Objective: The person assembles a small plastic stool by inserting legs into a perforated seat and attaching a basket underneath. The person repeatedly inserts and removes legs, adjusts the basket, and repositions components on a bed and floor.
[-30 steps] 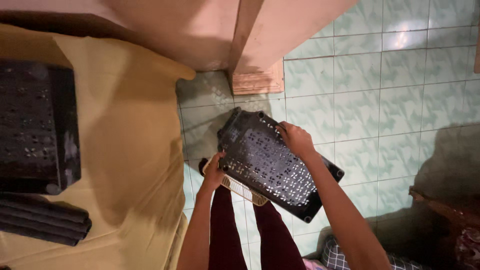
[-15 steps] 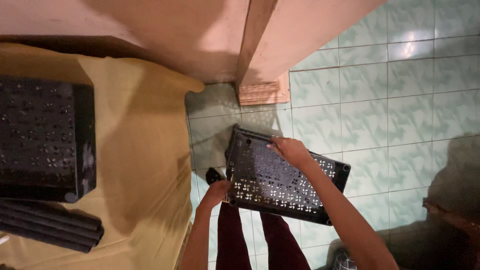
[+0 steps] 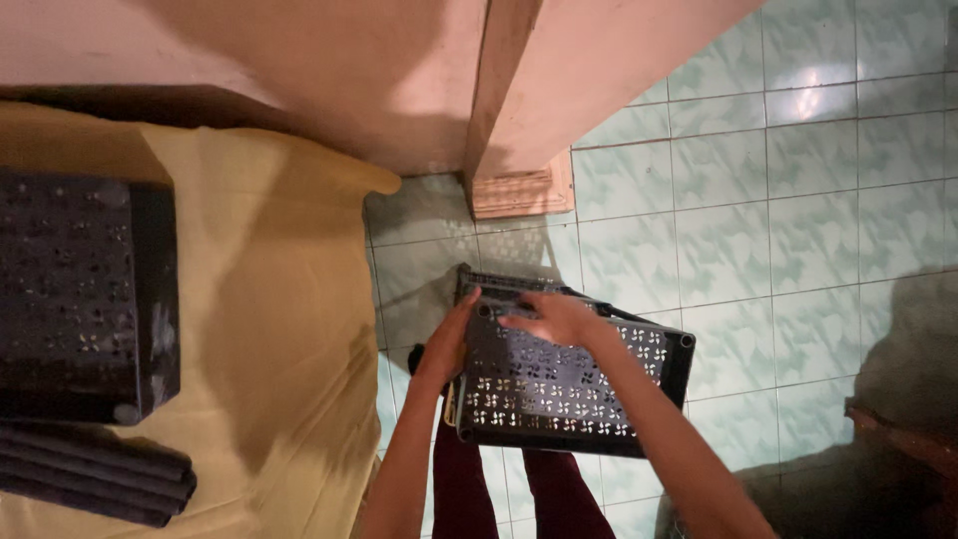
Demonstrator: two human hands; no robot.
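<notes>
A black perforated plastic crate panel is held flat above the tiled floor, in front of my legs. My left hand grips its left edge near the upper corner. My right hand rests on its upper edge with the fingers spread over the top surface. More black pieces lie under the panel, mostly hidden. My dark red trousers show below it.
A table with a yellow cloth fills the left side. On it stand a black perforated crate and a stack of flat black panels. A pink wall and wooden post stand ahead. Green floor tiles spread to the right.
The panel has swung from a diagonal tilt to nearly level and lower. My right hand slid left along its top edge, and my left hand rose to the left corner.
</notes>
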